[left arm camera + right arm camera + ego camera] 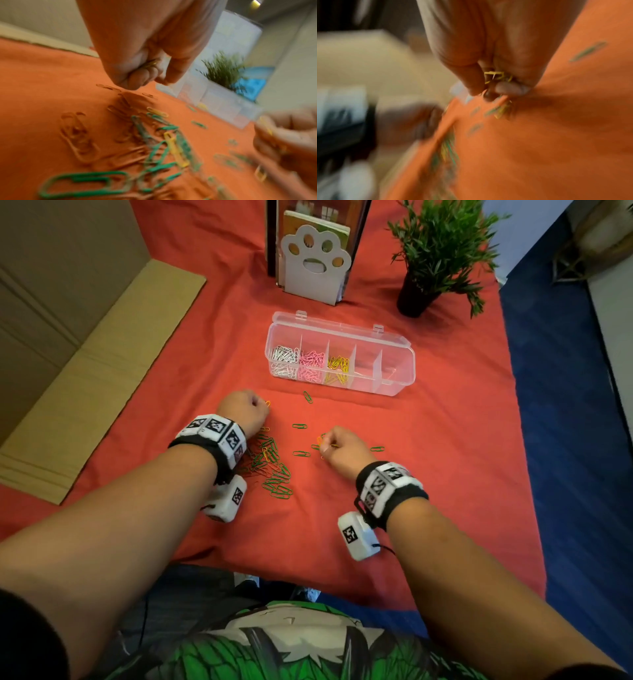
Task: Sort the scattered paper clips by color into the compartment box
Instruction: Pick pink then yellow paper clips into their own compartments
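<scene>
A clear compartment box (394, 350) stands open on the red cloth, with white, pink and yellow clips in its three left cells. A pile of green, yellow and orange paper clips (272, 470) lies beside my left wrist; single green clips (301, 454) are scattered between the hands. My left hand (248, 409) is fisted over the cloth, its curled fingers (137, 75) holding yellow clips (150, 64). My right hand (337, 445) grips a small bunch of yellow clips (496, 76) and its fingertips (510, 88) touch the cloth by more clips.
A white paw-shaped book stand (313, 265) and a potted green plant (435, 251) stand behind the box. Flattened cardboard (85, 371) lies along the left. The cloth's right edge drops to a blue floor (565, 405).
</scene>
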Demonstrator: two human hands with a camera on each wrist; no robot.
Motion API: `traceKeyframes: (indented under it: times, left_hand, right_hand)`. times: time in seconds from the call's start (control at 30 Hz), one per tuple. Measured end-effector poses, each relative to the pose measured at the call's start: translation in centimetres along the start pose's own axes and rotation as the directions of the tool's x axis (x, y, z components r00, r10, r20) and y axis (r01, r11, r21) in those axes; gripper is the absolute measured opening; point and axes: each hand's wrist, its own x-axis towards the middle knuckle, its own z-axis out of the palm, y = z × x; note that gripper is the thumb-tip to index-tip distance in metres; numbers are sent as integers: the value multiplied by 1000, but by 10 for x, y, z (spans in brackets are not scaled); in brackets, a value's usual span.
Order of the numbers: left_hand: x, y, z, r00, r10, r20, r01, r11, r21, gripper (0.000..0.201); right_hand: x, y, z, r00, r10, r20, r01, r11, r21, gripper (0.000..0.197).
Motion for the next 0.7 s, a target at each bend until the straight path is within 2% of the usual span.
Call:
traceKeyframes:
  times: [0.03, 0.07, 0.1, 0.13, 0.17, 0.23, 0.3, 0.33, 0.37, 0.4, 0.43, 0.47, 0.5, 0.53, 0.57, 0.6, 0.63, 0.7]
  left_hand:
    - [-1, 0, -4, 995, -63, 80, 80, 971, -227, 20]
    - [-5, 2, -8, 973, -110, 203, 197, 857, -475, 18]
    - [-9, 2, -12, 940, -120, 319, 313, 678, -665, 16]
    - [-14, 1, -16, 903, -88, 419, 408, 476, -779, 12]
    - [-19, 0, -21, 875, -31, 483, 466, 324, -824, 5]
    - [-24, -5, -28, 864, 25, 502, 490, 185, -852, 13]
    - [-22, -10, -30, 876, -13, 482, 478, 160, -864, 16]
    - [-20, -11, -29, 882, -56, 468, 469, 199, -860, 16]
    - [-18, -10, -27, 891, -96, 444, 453, 272, -849, 20]
    - [-15, -10, -24, 913, -140, 382, 404, 423, -811, 24]
    - [-14, -10, -20, 944, -156, 290, 323, 619, -716, 25]
    - [-13, -12, -16, 973, -140, 183, 219, 806, -549, 22]
    - [-14, -13, -12, 992, -90, 83, 113, 932, -344, 17]
    - [-16, -14, -10, 999, -23, 26, 26, 990, -139, 16]
    - [-18, -15, -8, 999, 47, 7, -47, 998, 28, 20]
    - [-19, -16, -6, 993, 114, 9, -114, 983, 141, 25]
    - [-18, -18, -4, 987, 162, 19, -162, 964, 211, 28]
    - [-15, -19, -2, 980, 197, 39, -200, 945, 258, 30]
  right_hand:
    - [-2, 1, -4, 997, 72, 3, -70, 972, 224, 26]
    - [-6, 2, -8, 992, 127, 19, -122, 895, 428, 29]
    - [-9, 2, -12, 988, 152, 34, -144, 807, 573, 30]
    - [-12, 3, -16, 986, 161, 53, -154, 724, 672, 31]
    - [-14, 3, -20, 985, 156, 80, -163, 649, 743, 33]
    - [-17, 3, -28, 982, 138, 129, -181, 496, 849, 32]
    - [-18, 0, -33, 965, 164, 204, -249, 331, 910, 20]
    - [-18, -1, -33, 951, 197, 239, -291, 301, 908, 18]
    - [-16, -2, -32, 937, 238, 257, -325, 322, 889, 19]
    - [-12, -1, -28, 931, 285, 228, -337, 430, 838, 20]
    - [-8, -1, -25, 938, 304, 164, -324, 607, 726, 20]
    - [-6, -3, -21, 955, 285, 84, -286, 804, 521, 20]
    - [-5, -4, -17, 974, 227, 17, -223, 942, 251, 18]
    - [-7, -6, -14, 988, 151, -24, -152, 988, -30, 11]
    - [-9, -7, -9, 996, 80, -48, -90, 958, -272, 10]
    - [-11, -5, -4, 999, 8, -51, -30, 890, -455, 20]
    - [-13, -4, 1, 998, -51, -47, 16, 824, -566, 27]
    - [-14, -5, 8, 991, -120, -58, 50, 740, -671, 30]
